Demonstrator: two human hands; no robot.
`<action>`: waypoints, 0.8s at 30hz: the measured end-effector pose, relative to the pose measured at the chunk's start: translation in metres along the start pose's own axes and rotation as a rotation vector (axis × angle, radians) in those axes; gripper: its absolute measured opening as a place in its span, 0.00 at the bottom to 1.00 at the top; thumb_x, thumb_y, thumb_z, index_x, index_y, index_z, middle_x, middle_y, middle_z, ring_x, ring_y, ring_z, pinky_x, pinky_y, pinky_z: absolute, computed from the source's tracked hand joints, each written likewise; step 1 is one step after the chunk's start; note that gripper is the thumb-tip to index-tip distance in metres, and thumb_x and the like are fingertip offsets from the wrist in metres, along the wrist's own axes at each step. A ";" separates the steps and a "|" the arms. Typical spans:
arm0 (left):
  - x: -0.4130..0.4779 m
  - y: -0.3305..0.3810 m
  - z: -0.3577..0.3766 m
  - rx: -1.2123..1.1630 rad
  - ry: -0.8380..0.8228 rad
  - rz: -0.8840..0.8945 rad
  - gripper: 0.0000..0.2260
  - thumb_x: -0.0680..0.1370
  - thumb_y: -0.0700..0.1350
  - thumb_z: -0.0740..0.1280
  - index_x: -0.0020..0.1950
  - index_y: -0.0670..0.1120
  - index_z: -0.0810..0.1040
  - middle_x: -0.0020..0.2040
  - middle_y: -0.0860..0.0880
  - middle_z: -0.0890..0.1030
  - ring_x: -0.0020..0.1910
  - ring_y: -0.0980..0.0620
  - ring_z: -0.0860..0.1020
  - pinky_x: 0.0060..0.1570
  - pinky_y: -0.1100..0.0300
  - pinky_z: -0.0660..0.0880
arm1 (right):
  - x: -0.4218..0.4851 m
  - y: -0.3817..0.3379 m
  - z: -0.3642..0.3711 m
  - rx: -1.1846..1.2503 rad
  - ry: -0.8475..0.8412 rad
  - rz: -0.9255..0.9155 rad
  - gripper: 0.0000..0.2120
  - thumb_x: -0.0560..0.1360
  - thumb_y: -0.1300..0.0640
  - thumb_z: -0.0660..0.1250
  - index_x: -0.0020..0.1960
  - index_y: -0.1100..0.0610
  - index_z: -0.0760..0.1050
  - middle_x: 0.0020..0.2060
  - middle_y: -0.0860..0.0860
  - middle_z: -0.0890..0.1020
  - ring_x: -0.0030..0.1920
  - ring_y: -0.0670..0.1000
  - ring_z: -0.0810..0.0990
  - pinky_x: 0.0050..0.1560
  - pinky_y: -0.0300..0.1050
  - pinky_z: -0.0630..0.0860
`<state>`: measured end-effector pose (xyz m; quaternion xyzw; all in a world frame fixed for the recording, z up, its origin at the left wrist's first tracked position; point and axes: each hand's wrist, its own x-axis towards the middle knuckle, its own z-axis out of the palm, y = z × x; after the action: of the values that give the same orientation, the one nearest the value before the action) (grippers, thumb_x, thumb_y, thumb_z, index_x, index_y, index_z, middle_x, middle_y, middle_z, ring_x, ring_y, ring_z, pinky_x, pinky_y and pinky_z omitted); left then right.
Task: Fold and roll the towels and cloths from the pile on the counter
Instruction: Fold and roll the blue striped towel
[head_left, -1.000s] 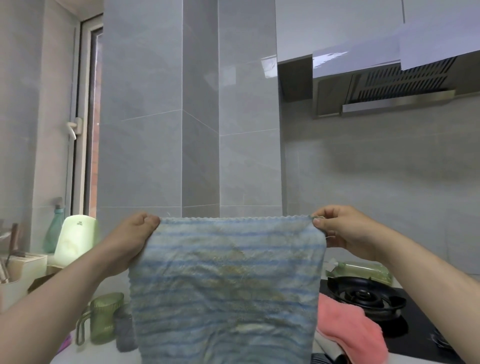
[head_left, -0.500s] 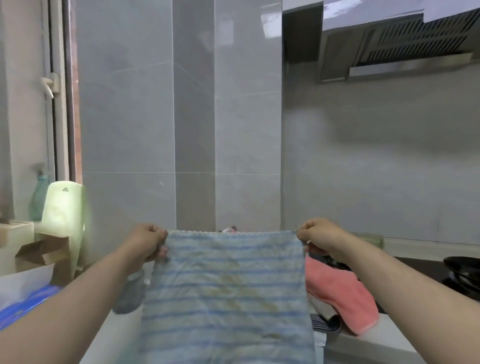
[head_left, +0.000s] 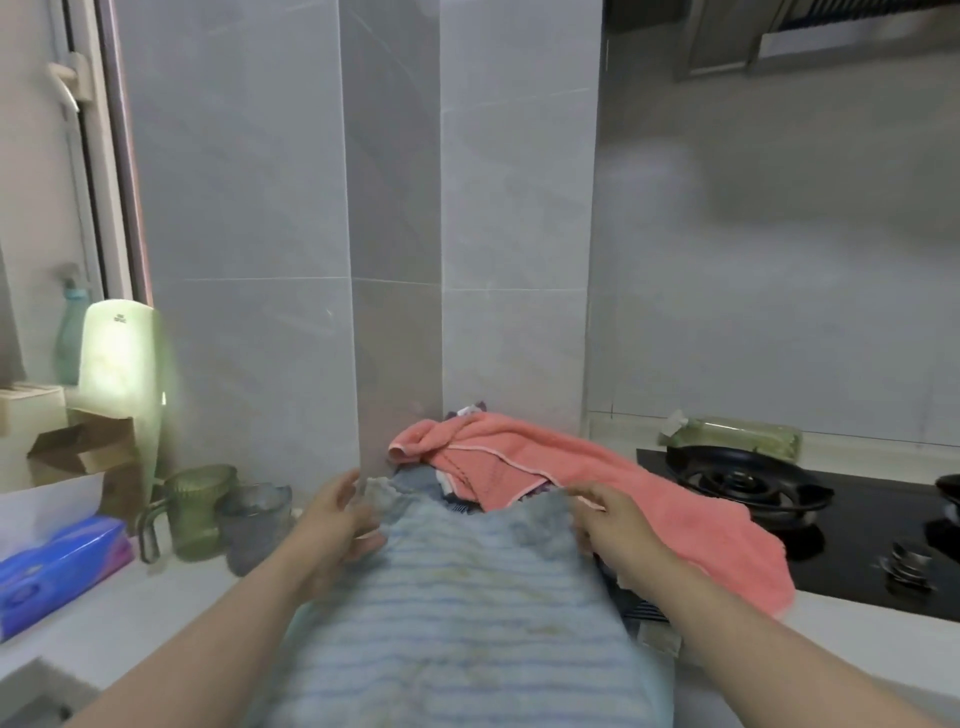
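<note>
Striped towel (head_left: 457, 597) is lying on the bench (head_left: 171, 603), far end reaching the pile under the pink towel (head_left: 649, 488). Left hand (head_left: 337, 519) & right hand (head_left: 608, 519) are sitting at its far corners; too blurred, can't tell if they're gripping. Prob. light, soft, floppy: the corners are looking like the best hold.
</note>
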<state>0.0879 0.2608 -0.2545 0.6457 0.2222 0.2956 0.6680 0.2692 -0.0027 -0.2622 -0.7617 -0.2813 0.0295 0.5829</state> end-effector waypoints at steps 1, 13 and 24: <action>-0.008 0.000 -0.001 0.033 0.012 0.033 0.26 0.80 0.33 0.62 0.75 0.49 0.63 0.66 0.51 0.68 0.48 0.46 0.78 0.51 0.48 0.80 | -0.012 0.000 0.002 -0.092 -0.020 -0.065 0.11 0.77 0.63 0.63 0.51 0.49 0.79 0.46 0.43 0.80 0.40 0.41 0.76 0.43 0.36 0.71; -0.133 -0.023 -0.046 0.711 -0.099 0.008 0.01 0.72 0.39 0.72 0.41 0.43 0.82 0.34 0.48 0.83 0.28 0.57 0.76 0.33 0.62 0.74 | -0.120 -0.001 0.024 -0.739 -0.530 -0.370 0.17 0.73 0.37 0.61 0.54 0.46 0.78 0.52 0.40 0.77 0.56 0.44 0.72 0.60 0.41 0.69; -0.173 -0.023 -0.076 0.611 0.026 -0.342 0.10 0.72 0.36 0.68 0.32 0.41 0.72 0.27 0.42 0.72 0.25 0.49 0.69 0.33 0.58 0.70 | -0.160 -0.038 0.091 -0.678 -0.559 -0.572 0.19 0.73 0.44 0.62 0.34 0.57 0.64 0.35 0.53 0.72 0.41 0.53 0.71 0.43 0.50 0.70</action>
<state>-0.0875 0.1986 -0.2971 0.7654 0.4139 0.1072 0.4810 0.0858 0.0089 -0.3026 -0.7634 -0.6166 -0.0217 0.1911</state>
